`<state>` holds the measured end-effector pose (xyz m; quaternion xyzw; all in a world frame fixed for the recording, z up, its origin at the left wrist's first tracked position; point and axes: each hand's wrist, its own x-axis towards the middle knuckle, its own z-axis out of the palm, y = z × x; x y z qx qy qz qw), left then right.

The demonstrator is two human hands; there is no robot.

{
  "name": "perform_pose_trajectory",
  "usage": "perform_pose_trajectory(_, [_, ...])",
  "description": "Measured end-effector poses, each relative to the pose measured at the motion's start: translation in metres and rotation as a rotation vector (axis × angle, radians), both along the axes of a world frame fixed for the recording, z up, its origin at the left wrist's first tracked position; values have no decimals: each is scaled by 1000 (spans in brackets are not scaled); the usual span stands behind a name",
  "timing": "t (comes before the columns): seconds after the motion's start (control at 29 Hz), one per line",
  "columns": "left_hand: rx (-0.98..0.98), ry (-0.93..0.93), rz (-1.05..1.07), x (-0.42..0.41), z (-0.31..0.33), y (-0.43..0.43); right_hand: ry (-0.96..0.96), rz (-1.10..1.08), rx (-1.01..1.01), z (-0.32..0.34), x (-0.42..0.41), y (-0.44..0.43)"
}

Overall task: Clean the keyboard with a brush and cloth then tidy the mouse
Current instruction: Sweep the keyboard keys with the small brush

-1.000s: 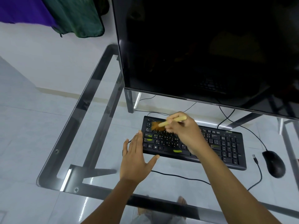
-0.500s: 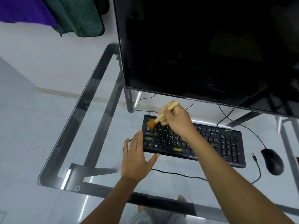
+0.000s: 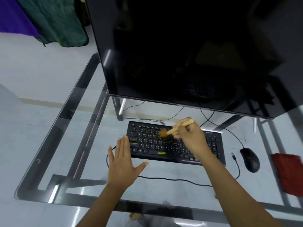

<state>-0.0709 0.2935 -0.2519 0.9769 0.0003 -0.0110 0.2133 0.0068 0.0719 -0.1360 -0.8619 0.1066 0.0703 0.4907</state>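
- The table (image 3: pixel 54 133) has its left frame edge well to the left of the left hand (image 3: pixel 122 164), with a broad strip of bare glass between them. Its near edge passes under both forearms.
- The left hand holds nothing. Its fingers are straight and together and its thumb is spread to the right. It lies palm down, flat on the glass or just over it; I cannot tell which.
- A black cable (image 3: pixel 172 179) loops just left of this hand, then runs right from beneath it along the glass and under the right forearm.
- The keyboard (image 3: pixel 147 141) lies just beyond and right of the left hand. The fingertips reach its left end, though contact cannot be told.
- The brush (image 3: pixel 175 129) is gripped in the right hand (image 3: pixel 191 136), whose fingers curl round the pale handle. The bristles point left of the knuckles and rest on the upper middle keys. The handle's end sticks out beyond the hand, up and to the right.
- The right hand is over the keyboard's middle, and its forearm crosses the near right part.
- The monitor (image 3: pixel 180 54) has its bottom edge just beyond the right hand, close above the handle's end.
- A loose plug (image 3: pixel 233 155) lies between the keyboard's right end and the mouse (image 3: pixel 250 159).
- The mouse sits on open glass, well to the right of the right hand.
- The red cloth (image 3: pixel 290 172) lies just right of the mouse, farthest from both hands, at the picture's right edge.
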Motion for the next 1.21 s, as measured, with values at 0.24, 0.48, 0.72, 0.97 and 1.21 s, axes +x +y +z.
perform_pose_trajectory(0.24, [46,-53,-174,29,25,-49,-129,-23,-103,0,7,-31])
perform_pose_trajectory(0.48, [28,132,-345,69,32,-75,-74,1,-85,-6,13,-37])
perform_pose_trajectory(0.72, [-18,138,-337,69,27,-72,-94,15,-121,-13,29,-36])
perform_pose_trajectory(0.97, [5,143,-341,69,27,-74,-18,298,-135,-16,9,-54])
perform_pose_trajectory(1.21, [38,172,-353,69,31,-73,130,275,-70,-16,-15,-72])
